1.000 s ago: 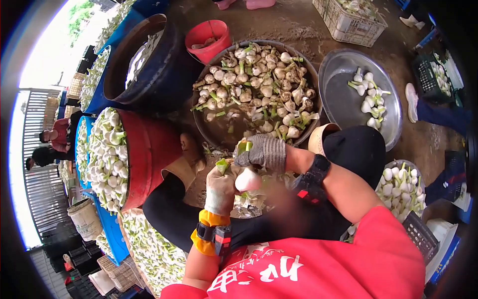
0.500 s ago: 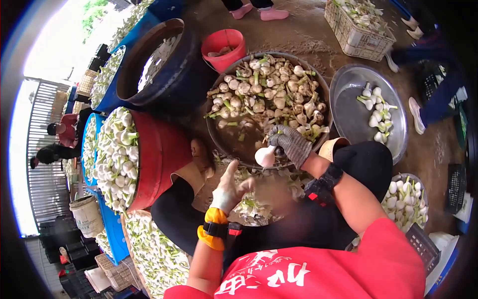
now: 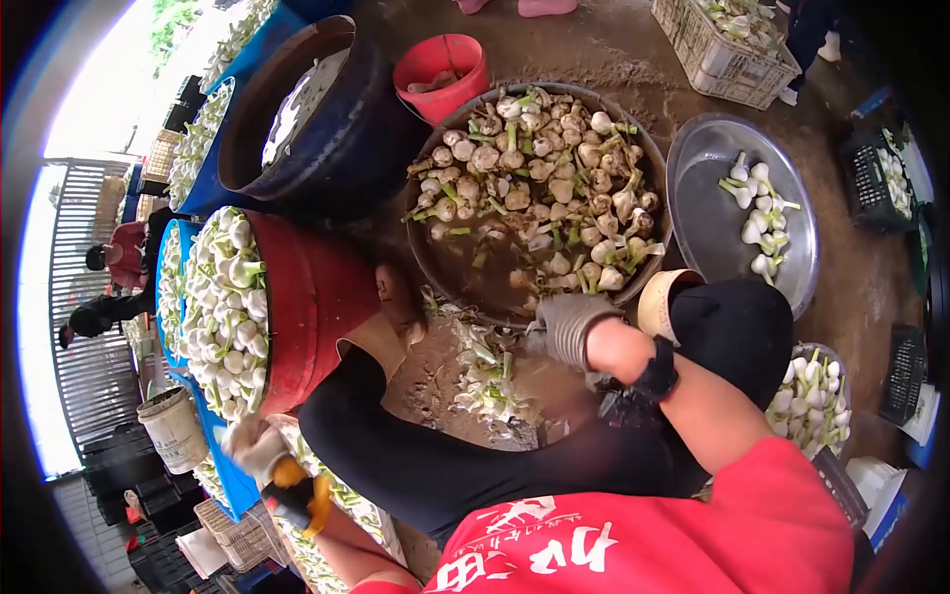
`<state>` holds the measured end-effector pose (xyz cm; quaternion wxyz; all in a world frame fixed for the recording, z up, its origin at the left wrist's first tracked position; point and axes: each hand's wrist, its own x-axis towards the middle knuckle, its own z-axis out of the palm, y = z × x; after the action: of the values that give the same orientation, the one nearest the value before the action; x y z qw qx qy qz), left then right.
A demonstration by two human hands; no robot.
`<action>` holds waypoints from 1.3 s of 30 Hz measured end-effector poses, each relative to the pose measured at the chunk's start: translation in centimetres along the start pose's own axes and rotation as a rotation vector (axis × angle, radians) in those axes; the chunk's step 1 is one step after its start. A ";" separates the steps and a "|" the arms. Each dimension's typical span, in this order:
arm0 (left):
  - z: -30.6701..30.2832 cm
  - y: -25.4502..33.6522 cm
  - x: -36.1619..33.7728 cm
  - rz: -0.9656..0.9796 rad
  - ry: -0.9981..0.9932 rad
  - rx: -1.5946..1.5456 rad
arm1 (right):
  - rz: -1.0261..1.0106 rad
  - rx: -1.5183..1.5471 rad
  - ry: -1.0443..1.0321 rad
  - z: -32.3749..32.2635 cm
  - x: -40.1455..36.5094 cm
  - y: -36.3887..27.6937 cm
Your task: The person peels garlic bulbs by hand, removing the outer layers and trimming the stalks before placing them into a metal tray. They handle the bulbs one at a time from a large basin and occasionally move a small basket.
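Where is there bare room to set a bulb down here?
The steel tray is bare on its left half, beside its few peeled bulbs; so is the ground between red bucket and crate. The basin and red tub are crowded.

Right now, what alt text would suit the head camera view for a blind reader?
A seated person in a red shirt holds a grey-gloved right hand at the rim of a wide basin of unpeeled garlic bulbs, while the white-gloved left hand is near a red tub heaped with peeled garlic.
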<state>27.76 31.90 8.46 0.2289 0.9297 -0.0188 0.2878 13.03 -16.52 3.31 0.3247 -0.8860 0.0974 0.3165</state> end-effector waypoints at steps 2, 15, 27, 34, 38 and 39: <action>-3.6 -11.8 3.4 -0.286 -0.042 0.088 | -0.055 -0.230 -0.039 2.4 0.6 1.0; 32.6 19.6 -5.4 0.993 -1.154 0.321 | -0.047 -0.140 -0.113 2.5 3.7 0.6; 38.4 17.5 -10.7 0.031 -1.691 -0.280 | -0.092 -0.107 -0.112 -0.4 3.0 1.0; 23.1 22.4 -11.2 -1.435 -1.269 -1.720 | -0.169 0.126 0.355 0.6 3.9 1.8; 17.6 25.4 -11.8 -1.328 -1.211 -1.792 | -0.416 0.156 0.813 0.2 2.3 1.4; 17.2 25.4 -12.2 -1.311 -1.246 -1.819 | -0.469 0.148 0.837 0.2 2.1 1.3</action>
<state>22.45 0.45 -0.19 0.8295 0.2521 0.1479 -0.4760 14.07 -17.36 1.24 0.3824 -0.9098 0.0398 -0.1567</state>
